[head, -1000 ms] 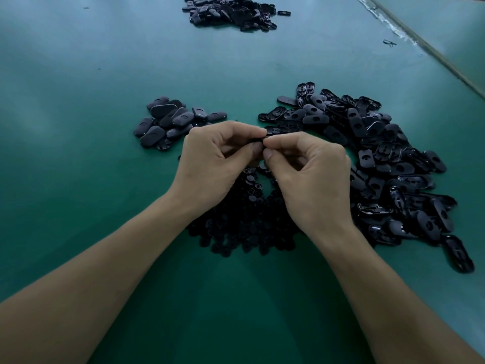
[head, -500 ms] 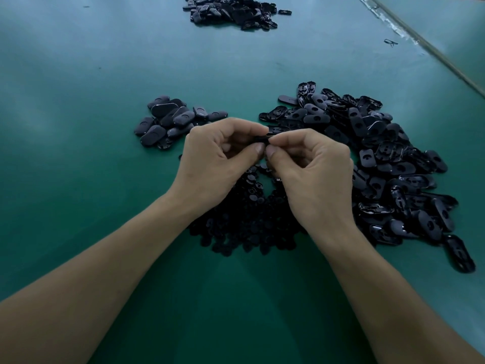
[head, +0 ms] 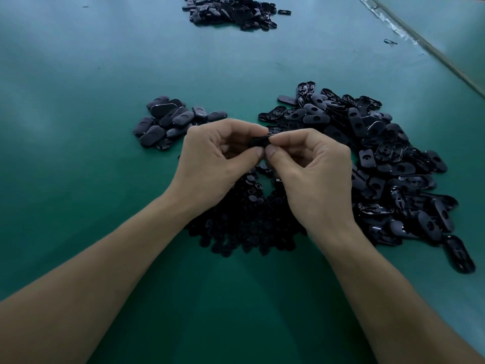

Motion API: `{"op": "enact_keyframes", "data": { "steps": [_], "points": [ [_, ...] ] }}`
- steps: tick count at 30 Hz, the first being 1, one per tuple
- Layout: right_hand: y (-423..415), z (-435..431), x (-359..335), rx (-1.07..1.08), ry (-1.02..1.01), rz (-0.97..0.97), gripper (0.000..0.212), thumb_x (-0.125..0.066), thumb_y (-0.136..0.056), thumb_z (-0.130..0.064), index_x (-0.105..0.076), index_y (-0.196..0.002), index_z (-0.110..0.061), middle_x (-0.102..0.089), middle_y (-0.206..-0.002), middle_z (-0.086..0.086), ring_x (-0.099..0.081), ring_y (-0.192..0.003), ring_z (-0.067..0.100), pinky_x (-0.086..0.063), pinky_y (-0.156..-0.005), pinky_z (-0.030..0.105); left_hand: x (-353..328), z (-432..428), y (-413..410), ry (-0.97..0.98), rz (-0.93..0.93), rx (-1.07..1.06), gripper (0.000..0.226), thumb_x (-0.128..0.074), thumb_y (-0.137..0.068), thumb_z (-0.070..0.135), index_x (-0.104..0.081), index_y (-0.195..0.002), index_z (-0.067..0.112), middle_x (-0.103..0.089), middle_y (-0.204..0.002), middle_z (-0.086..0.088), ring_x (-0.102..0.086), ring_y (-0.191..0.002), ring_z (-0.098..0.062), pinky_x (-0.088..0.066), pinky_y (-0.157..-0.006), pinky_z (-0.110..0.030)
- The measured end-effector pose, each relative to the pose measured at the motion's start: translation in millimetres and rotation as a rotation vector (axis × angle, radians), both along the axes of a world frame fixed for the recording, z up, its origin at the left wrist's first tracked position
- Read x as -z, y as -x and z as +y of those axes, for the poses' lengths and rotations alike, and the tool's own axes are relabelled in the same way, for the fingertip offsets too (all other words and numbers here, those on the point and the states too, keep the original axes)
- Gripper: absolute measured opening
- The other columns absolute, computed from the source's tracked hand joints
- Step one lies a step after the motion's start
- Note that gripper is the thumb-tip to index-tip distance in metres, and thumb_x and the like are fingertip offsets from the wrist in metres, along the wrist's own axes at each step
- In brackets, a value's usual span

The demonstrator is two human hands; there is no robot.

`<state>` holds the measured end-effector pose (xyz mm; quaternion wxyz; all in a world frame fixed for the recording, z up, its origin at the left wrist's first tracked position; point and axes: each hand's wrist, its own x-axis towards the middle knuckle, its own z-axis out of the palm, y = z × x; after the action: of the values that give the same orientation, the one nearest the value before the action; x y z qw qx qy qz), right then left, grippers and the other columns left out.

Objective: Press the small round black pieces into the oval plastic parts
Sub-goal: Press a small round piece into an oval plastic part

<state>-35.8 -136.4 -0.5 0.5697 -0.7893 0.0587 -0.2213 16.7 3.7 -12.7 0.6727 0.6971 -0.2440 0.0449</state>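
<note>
- Your two hands have hardly shifted in the last second. They stay together above the middle of the desk (head: 78, 132), and the oval part (head: 258, 141) between them shows a little more than before.
- Your left hand (head: 215, 164) pinches the left end of that oval part, with its fingers (head: 244, 130) curled over the top and the thumb underneath.
- Your right hand (head: 315, 174) pinches the right end the same way, and the two thumb tips touch just below the part.
- You hold the part clear of the desk, lying roughly level. Your fingers cover most of it, so you cannot tell whether a round piece is seated in it.
- Round pieces (head: 244, 224) lie in a dark heap on the desk right under your hands and wrists, toward the near edge.
- Loose oval parts (head: 388, 164) form the big pile just right of your right hand, spreading toward the right edge. Many of them show a round hole.
- A smaller heap (head: 170, 122) of oval parts sits just beyond your left hand, apart from the big pile.
- A far heap (head: 231, 13) lies at the far edge, with one lone part (head: 284, 12) just to its right.
- A small scrap (head: 390, 42) lies near the far right corner, beside a pale strip (head: 443, 59) that runs slantwise along the right edge.
</note>
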Motion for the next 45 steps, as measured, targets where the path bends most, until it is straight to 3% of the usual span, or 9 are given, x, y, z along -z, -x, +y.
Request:
{"op": "enact_keyframes", "data": {
  "steps": [7, 12, 16, 20, 25, 45],
  "points": [
    [2, 2, -2, 0.013, 0.106, -0.036, 0.015, -0.072, -0.089, -0.009, -0.079, -0.098, -0.019, -0.074, -0.081, -0.016, -0.07, -0.069, 0.009, -0.058, -0.067, 0.025, 1, 0, -2, -0.016, -0.019, -0.039, 0.023, -0.076, -0.084, 0.003, -0.072, -0.097, 0.021, -0.076, -0.09, 0.006, -0.072, -0.082, -0.008, -0.056, -0.079, -0.021],
    [3, 1, -3, -0.026, 0.131, -0.039, 0.017, -0.074, -0.088, -0.008, -0.079, -0.101, -0.017, -0.076, -0.093, -0.009, -0.07, -0.086, 0.0, -0.054, -0.081, 0.016, 2, 0, -2, -0.027, -0.015, -0.052, 0.026, -0.075, -0.085, -0.003, -0.069, -0.094, 0.021, -0.073, -0.088, 0.007, -0.07, -0.08, -0.005, -0.056, -0.079, -0.02],
    [1, -6, -3, -0.008, 0.207, -0.054, 0.021, -0.075, -0.087, -0.011, -0.076, -0.102, -0.025, -0.07, -0.094, -0.007, -0.066, -0.08, -0.001, -0.047, -0.07, 0.008, 1, 0, -2, -0.051, -0.018, -0.03, 0.028, -0.073, -0.086, -0.005, -0.067, -0.093, 0.021, -0.072, -0.083, 0.013, -0.067, -0.077, 0.0, -0.053, -0.075, -0.016],
    [-3, -15, -6, -0.115, 0.129, 0.018, 0.022, -0.075, -0.088, -0.01, -0.075, -0.107, -0.021, -0.073, -0.093, -0.014, -0.069, -0.085, -0.001, -0.052, -0.077, 0.013, 1, 1, -1, -0.056, -0.007, -0.013, 0.028, -0.075, -0.086, -0.003, -0.068, -0.093, 0.023, -0.072, -0.082, 0.016, -0.067, -0.078, 0.001, -0.053, -0.075, -0.016],
    [-4, -21, -7, -0.164, 0.048, 0.014, 0.017, -0.078, -0.085, -0.008, -0.076, -0.1, -0.017, -0.076, -0.088, -0.008, -0.073, -0.083, 0.005, -0.058, -0.079, 0.022, 0, 3, -2, -0.024, 0.034, -0.013, 0.024, -0.078, -0.082, 0.006, -0.069, -0.094, 0.024, -0.075, -0.08, 0.011, -0.07, -0.076, -0.005, -0.059, -0.076, -0.023],
    [-1, -12, -11, -0.085, 0.169, 0.026, 0.009, -0.075, -0.086, -0.012, -0.071, -0.086, -0.02, -0.069, -0.072, -0.013, -0.064, -0.064, -0.003, -0.05, -0.062, 0.012, -2, 2, 0, -0.025, 0.06, -0.057, 0.028, -0.08, -0.081, -0.001, -0.073, -0.096, 0.021, -0.076, -0.078, 0.01, -0.071, -0.074, -0.006, -0.059, -0.076, -0.021]
  ]
}}
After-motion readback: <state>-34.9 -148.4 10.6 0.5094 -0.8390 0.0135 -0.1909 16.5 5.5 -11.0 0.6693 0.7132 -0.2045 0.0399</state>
